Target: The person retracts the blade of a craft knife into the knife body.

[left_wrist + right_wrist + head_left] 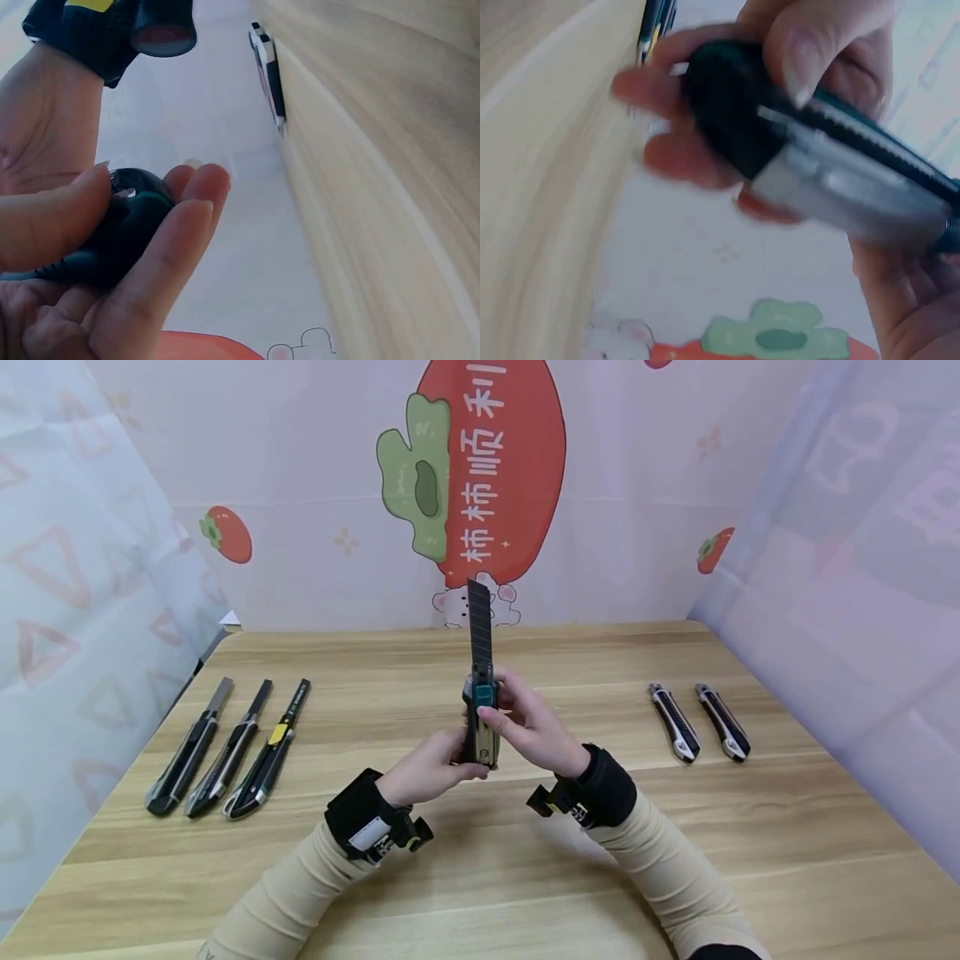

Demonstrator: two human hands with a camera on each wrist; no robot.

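Observation:
A utility knife (486, 735) with a dark handle and teal slider stands upright between the hands, its long dark snap-off blade (480, 622) pointing up. The left hand (423, 770) grips the lower end of the handle, thumb across its base. Higher up, the right hand (536, 727) holds the handle from the right, its thumb at the front just below the slider. In the left wrist view, fingers wrap the rounded dark end of the knife (124, 236). The right wrist view shows the silver side of the knife (847, 180), somewhat blurred.
On the left of the wooden table (420, 893) lie three utility knives with blades out: one grey-bladed (187, 752), one dark-bladed (228, 752), one with a yellow slider (270, 752). Two more knives (674, 722) (723, 722), blades retracted, lie at right. A printed curtain (300, 460) hangs behind.

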